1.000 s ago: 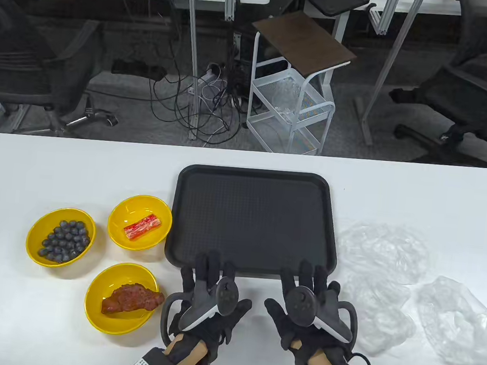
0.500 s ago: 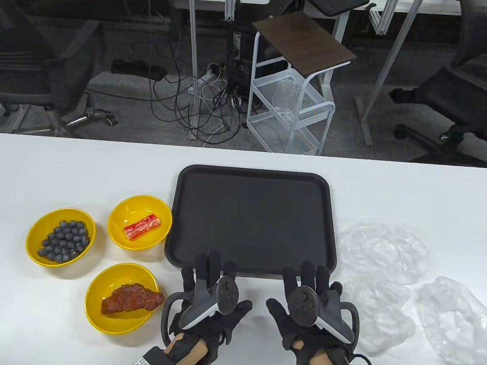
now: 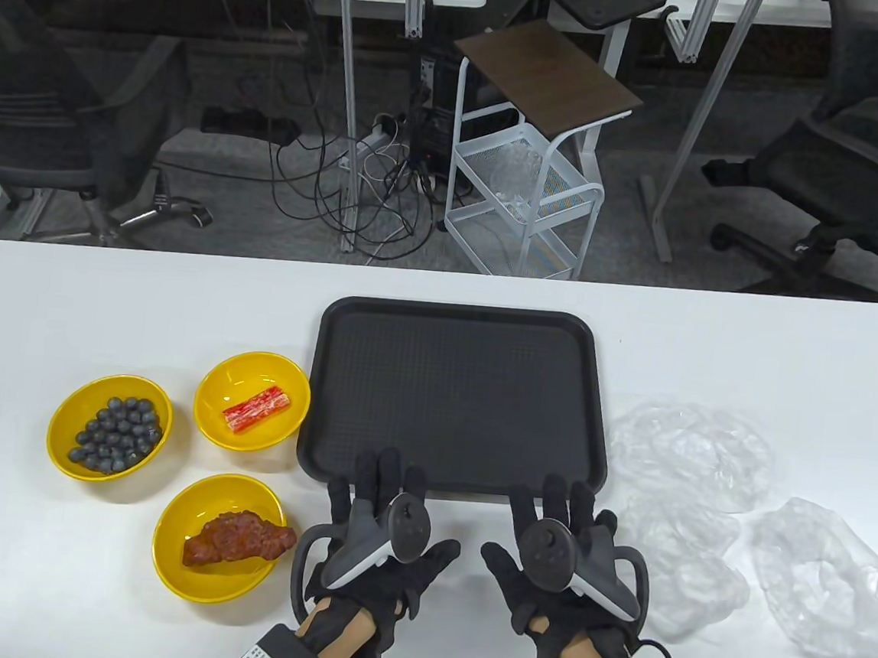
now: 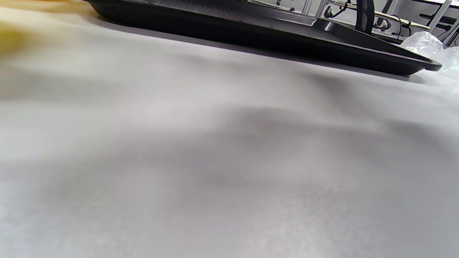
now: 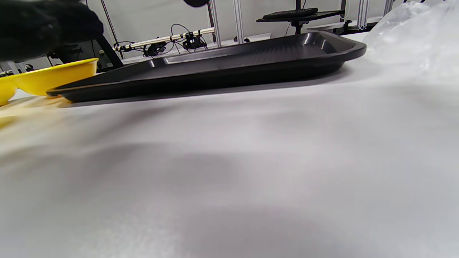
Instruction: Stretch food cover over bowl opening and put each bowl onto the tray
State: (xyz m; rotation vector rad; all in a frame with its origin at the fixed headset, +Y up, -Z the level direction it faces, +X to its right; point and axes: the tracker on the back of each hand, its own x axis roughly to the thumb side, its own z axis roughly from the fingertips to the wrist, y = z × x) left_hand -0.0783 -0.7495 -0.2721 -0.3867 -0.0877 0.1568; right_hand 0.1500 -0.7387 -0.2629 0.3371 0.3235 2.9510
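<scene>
Yellow bowl [image 4: 10, 39] a blur – left wrist view, forearms cut off below

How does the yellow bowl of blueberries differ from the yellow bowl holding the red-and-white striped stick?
The yellow bowl of blueberries holds many small dark round berries; the yellow bowl with the red-and-white striped stick holds one long piece. The blueberry bowl sits farthest left, clear of the black plastic tray; the stick bowl lies right beside the tray's left edge. Both are uncovered, upright and off the tray.
</scene>
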